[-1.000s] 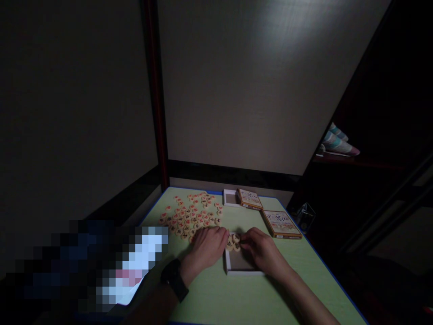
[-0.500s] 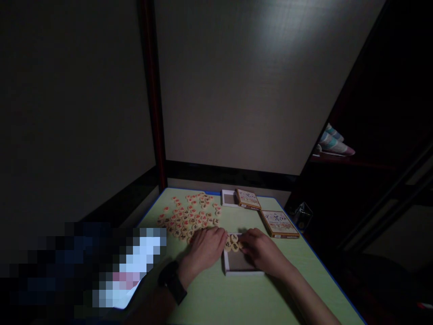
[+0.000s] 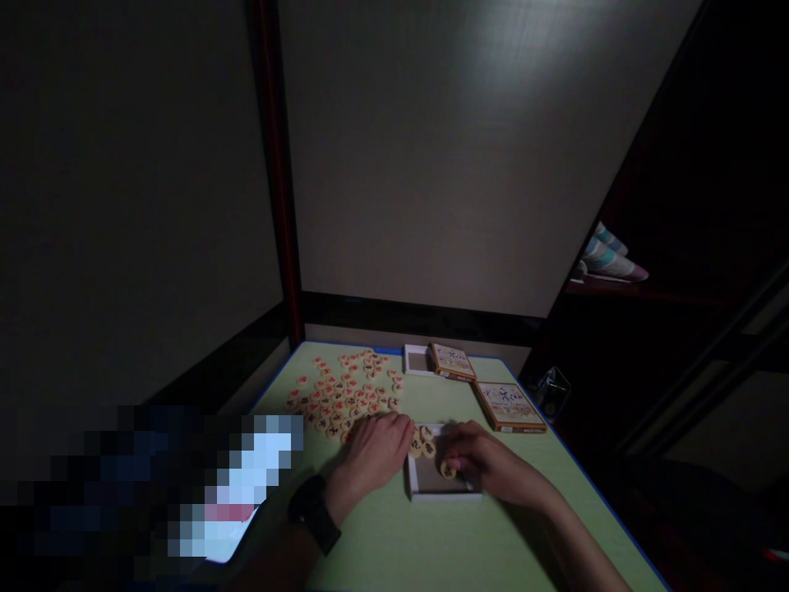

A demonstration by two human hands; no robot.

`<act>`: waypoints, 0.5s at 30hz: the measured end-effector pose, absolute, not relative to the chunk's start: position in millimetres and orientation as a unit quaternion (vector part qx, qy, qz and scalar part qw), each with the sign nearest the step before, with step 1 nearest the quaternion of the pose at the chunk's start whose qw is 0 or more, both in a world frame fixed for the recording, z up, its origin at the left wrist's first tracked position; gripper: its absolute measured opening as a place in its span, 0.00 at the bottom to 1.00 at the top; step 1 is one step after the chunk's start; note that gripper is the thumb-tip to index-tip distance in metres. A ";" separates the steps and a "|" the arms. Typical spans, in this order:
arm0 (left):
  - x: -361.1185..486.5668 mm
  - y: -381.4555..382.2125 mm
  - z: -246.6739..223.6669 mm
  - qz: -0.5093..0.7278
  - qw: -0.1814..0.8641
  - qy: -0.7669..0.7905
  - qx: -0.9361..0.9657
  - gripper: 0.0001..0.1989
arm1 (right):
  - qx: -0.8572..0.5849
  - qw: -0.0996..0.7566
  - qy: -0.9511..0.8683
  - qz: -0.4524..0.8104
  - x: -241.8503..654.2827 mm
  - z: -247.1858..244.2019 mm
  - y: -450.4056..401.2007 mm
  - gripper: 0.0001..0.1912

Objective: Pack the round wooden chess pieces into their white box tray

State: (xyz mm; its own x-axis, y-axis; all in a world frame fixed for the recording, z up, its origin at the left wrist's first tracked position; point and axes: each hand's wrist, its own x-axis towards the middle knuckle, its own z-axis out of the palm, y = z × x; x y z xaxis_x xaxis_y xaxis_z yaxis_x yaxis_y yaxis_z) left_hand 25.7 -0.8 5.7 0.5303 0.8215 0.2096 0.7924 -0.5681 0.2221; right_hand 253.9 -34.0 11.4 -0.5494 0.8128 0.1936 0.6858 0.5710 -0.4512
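Observation:
My right hand [image 3: 486, 462] pinches a round Chinese chess piece [image 3: 448, 469] with a dark character, low over the right part of a shallow white-rimmed box tray [image 3: 440, 497]. Several more Chinese chess pieces [image 3: 427, 448] sit together in the tray's far left corner. Beside them is my left hand [image 3: 383, 448], closed, its fingers bent at the tray's left edge; what they hold, if anything, is hidden. A dark watch [image 3: 314, 514] is on the left wrist. Many loose Chinese chess pieces [image 3: 339, 403], with red or dark characters, are spread to the left.
A printed box lid [image 3: 509, 407] lies right of the tray on the green table [image 3: 394, 551]. Farther back, a second lid [image 3: 452, 362] partly covers another white tray [image 3: 417, 360]. A bright, blurred-out screen [image 3: 252, 477] is at the left table edge. Walls stand behind.
My right hand has moved right and nearer, drawing one chess piece away from the cluster in the tray. My left hand has hardly moved.

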 end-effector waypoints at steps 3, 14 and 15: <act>25.5 -0.3 4.6 0.145 0.045 0.464 0.873 0.18 | -0.441 0.210 -0.859 0.152 254.9 11.3 -31.4 0.11; 25.6 0.0 3.5 0.140 0.030 0.463 0.875 0.18 | -0.522 0.130 -0.837 0.098 236.4 20.1 -42.3 0.04; 25.5 -0.3 3.8 0.137 0.030 0.465 0.874 0.18 | -0.520 0.126 -0.839 0.101 235.5 20.7 -42.6 0.02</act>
State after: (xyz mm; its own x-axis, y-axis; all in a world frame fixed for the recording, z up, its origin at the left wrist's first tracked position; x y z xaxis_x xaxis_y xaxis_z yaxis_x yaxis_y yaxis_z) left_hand 25.5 -0.3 3.8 0.5299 0.8211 0.2121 0.8047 -0.5658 0.1799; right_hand 235.5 -42.6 20.7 -0.4278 0.8975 0.1066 0.8466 0.4393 -0.3006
